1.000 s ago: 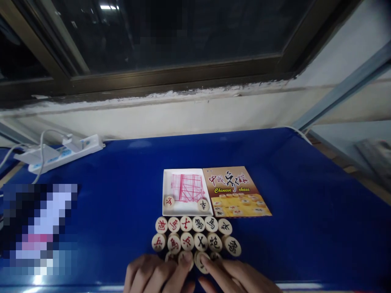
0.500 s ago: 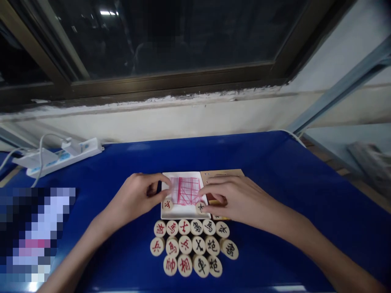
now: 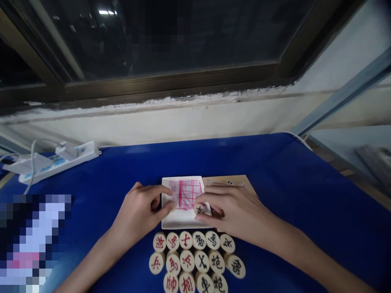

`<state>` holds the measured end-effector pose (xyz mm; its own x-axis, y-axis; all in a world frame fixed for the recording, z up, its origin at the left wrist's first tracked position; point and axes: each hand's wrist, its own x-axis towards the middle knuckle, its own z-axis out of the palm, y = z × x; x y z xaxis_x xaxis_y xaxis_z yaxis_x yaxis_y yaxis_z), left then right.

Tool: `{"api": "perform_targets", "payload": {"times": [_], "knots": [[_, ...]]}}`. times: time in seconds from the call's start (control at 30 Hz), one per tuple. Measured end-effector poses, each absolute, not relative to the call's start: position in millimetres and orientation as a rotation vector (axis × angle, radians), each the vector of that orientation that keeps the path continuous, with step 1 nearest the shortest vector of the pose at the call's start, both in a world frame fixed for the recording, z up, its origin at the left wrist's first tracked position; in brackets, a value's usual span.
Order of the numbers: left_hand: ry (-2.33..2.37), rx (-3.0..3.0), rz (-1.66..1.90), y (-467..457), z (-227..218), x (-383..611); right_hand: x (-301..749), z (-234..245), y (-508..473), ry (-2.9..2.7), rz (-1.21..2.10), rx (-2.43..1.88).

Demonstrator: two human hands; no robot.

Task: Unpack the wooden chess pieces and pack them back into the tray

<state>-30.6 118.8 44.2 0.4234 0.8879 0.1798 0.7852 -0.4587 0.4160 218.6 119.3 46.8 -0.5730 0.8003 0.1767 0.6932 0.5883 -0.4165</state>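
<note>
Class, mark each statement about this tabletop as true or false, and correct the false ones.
1. The left hand and the right hand are both at the white box. True.
2. The right hand touches a black-marked piece in the box. True.
3. The wooden pieces before the box lie scattered. False: they lie in neat rows.
4. The table cover is red. False: it is blue.
5. The power strip lies far right. False: far left.
</note>
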Motion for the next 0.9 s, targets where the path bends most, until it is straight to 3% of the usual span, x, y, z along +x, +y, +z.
{"api": "perform_targets", "payload": {"times": [0.3,0.63,0.9], "knots": [[1.449,2.375,0.349,122.7,47.8,-30.8,215.0,36.5,115.2,-2.472,0.293,-1.223],[1.241,2.468,0.957,111.9,48.9,-27.1,212.2,40.9,114.1,-2.247,0.352,-1.040],[0.984,2.383,1.012,104.9,44.1,-19.9,207.6,43.9,108.5,-2.122,0.350,-0.883]]}}
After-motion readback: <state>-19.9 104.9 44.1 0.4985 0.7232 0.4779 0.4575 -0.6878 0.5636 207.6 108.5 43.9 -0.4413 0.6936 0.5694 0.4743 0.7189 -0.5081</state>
